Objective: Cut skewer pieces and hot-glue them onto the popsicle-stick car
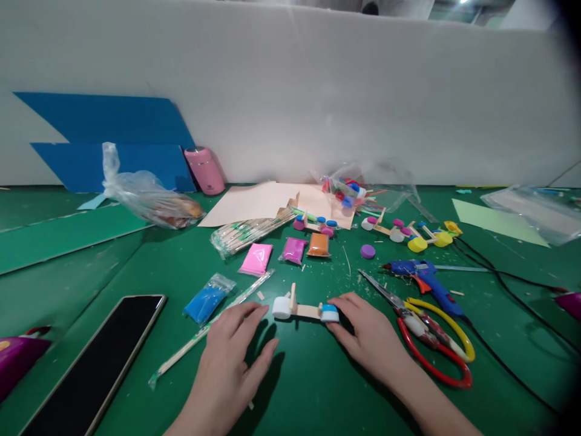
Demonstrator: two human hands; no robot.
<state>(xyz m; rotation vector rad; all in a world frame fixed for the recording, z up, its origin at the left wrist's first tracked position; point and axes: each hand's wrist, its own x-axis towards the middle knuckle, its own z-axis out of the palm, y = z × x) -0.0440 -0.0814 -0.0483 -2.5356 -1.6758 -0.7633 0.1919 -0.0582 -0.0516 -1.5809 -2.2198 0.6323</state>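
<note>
A small craft-stick toy car [307, 311] is on the green table in front of me, with white bottle caps [282, 307] as wheels at its left end and a blue-and-white cap [329, 313] at its right end. A short wooden stick rises from it. My right hand [363, 330] pinches the right end between thumb and fingers. To the left of the car, my left hand [236, 357] is open, thumb and fingers apart, touching nothing. Beside that hand lie a wrapped stick [181, 356] and a blue clay packet [209, 298].
Red-and-yellow-handled scissors [431, 333] and a blue glue gun [422, 278] with its cord lie right. A phone [95, 363] lies left. Farther back are pink [256, 259], purple [293, 250] and orange clay packets [319, 245], bundled sticks [252, 233] and other cap-wheeled cars [394, 230].
</note>
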